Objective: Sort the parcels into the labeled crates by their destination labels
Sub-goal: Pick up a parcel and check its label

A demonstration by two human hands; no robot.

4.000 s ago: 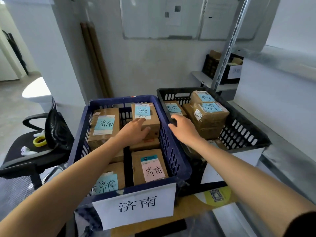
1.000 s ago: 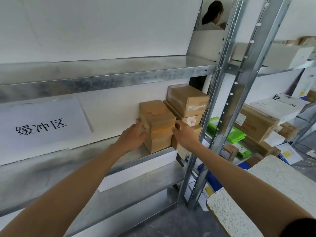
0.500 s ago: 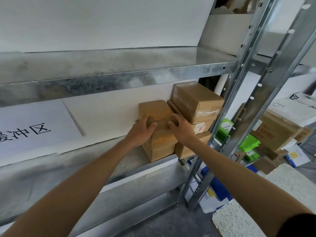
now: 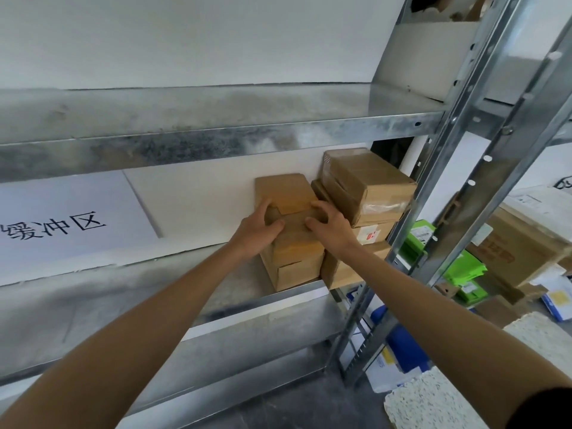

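Note:
Brown cardboard parcels stand in two stacks on a metal shelf (image 4: 223, 292). My left hand (image 4: 258, 230) and my right hand (image 4: 329, 226) both grip the small top parcel (image 4: 291, 218) of the left stack, fingers curled over its upper edge from either side. Under it sits another parcel (image 4: 297, 264). A taller stack to the right is topped by a taped parcel (image 4: 368, 184), with a red-stickered parcel (image 4: 374, 235) below it. No destination labels or crates are visible.
A white sign with black characters (image 4: 62, 224) lies against the shelf's back at left. Slanted steel uprights (image 4: 433, 187) stand right of the stacks. Beyond them are more boxes (image 4: 526, 243), green packets (image 4: 464, 267) and a speckled white board (image 4: 439, 400).
Four seconds ago my hands were over the labeled crates; now they are at the shelf. In the last second both hands rose from the stack's sides onto the top parcel.

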